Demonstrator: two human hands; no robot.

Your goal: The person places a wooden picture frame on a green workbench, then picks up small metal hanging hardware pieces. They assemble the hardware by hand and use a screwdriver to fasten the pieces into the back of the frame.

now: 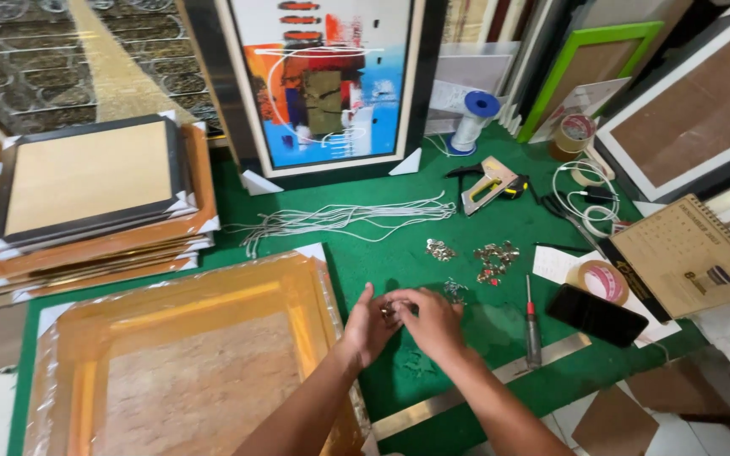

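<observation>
My left hand (368,328) and my right hand (433,323) meet over the green felt table (399,253), fingers pinched together around a small metal piece that is mostly hidden between them. A small heap of shiny metal hangers (454,290) lies just beyond my right hand. Two more heaps of hangers (495,258) sit farther back. A plastic-wrapped orange picture frame (187,355) lies face down beside my left hand.
White cords (340,218) stretch across the felt. A staple gun (490,184), a thread spool (473,120), a screwdriver (531,325), a tape roll (605,280), a black phone (595,314), a desk calendar (690,253) and a metal ruler (475,384) lie right. Stacked frames (95,198) sit left.
</observation>
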